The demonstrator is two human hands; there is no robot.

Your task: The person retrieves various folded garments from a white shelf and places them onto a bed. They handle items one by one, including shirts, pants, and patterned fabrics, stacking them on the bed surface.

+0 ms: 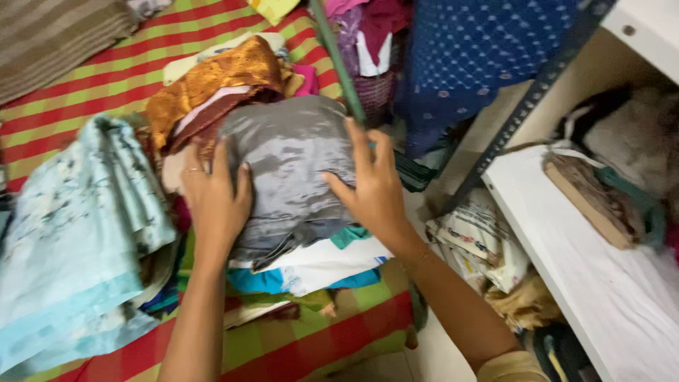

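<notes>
Both forearms reach up from the bottom edge of the view toward a pile of folded clothes on a red, green and yellow striped bedspread [106, 74]. On top of that pile sits a folded grey satin garment [290, 159], shiny and creased, and both hands lie on it. The left hand [216, 201] is flat with fingers spread, its palm pressing the garment's left side; a thin ring shows on one finger. The right hand [375, 191] is also open, fingers stretched up over the garment's right edge and thumb angled inward, resting on the cloth rather than closed around it. Under the grey garment lie a white folded cloth [325, 262] and a turquoise one [262, 281], near the bedspread's near edge. Just behind the grey garment, touching it, is a golden-orange brocade fabric [212, 81] over a maroon piece. Toward the bedspread's left edge, a pale blue printed cloth [71, 233] lies bunched. Right of the bed stands a white shelf [566, 240] with a brown folded textile [590, 198] on it, and a dark blue dotted fabric [474, 49] hangs beside its metal upright.
</notes>
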